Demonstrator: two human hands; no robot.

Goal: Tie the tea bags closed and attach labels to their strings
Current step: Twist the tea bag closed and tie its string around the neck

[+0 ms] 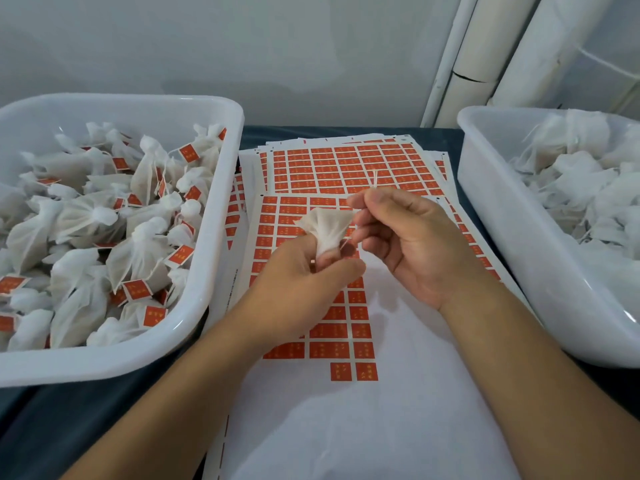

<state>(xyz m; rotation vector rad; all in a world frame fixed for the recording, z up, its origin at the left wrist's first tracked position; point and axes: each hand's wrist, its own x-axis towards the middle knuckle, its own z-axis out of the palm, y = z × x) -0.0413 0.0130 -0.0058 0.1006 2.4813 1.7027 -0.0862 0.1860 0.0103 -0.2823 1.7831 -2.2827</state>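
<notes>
A white tea bag (325, 230) is gripped by its neck in my left hand (304, 282), with its gathered top fanned upward. My right hand (405, 237) pinches the bag's white string (375, 178), whose end sticks up above the fingertips. Both hands hover over a sheet of orange labels (332, 330), which has many labels peeled off on its lower and right parts.
A white tub (221, 202) at the left holds several tied bags with orange labels. Another white tub (485, 209) at the right holds unlabelled white bags. More label sheets (346, 164) lie stacked behind. White pipes (485, 57) stand at the back right.
</notes>
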